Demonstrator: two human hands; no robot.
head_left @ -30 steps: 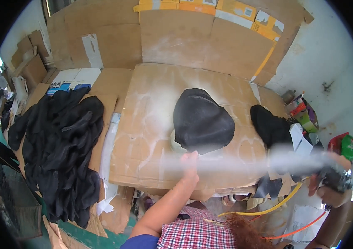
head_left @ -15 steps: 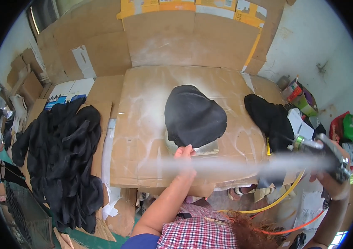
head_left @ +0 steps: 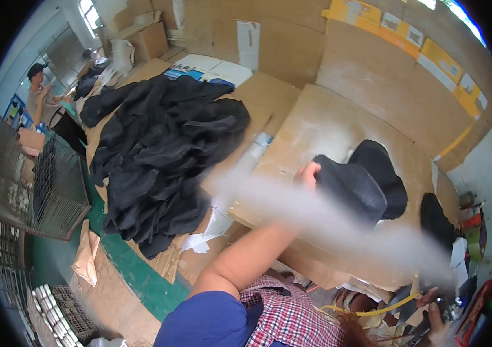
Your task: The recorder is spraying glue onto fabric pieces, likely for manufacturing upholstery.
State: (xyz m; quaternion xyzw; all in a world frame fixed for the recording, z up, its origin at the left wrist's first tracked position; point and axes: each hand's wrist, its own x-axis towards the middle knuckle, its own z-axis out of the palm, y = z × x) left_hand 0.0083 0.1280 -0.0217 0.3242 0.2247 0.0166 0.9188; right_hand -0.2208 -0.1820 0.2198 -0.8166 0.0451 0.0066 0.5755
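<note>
My left hand [head_left: 309, 174] is closed on the near-left edge of a black fabric piece [head_left: 353, 191], raised above the cardboard-covered table [head_left: 283, 153]. Right behind it shows another black part [head_left: 389, 185]; whether it belongs to the same piece I cannot tell. At the lower right my right hand [head_left: 434, 317] is wrapped round a spray gun [head_left: 447, 306], dark and partly metallic, near the picture's rim. A whitish blurred streak runs from near the gun across to my left forearm, veiling part of the table edge and the fabric's lower edge.
Many black fabric pieces [head_left: 165, 144] lie heaped on the left. More black fabric [head_left: 436, 220] rests at the right. Cardboard panels [head_left: 373, 81] stand behind the table. A yellow hose [head_left: 382, 311] curves at the lower right. A person [head_left: 40, 104] works far left, near a wire rack [head_left: 32, 179].
The view has swung left. My left hand has lifted the fabric piece's edge and moved it leftward off its flat position. My right hand with the spray gun has dropped lower, away from the fabric.
</note>
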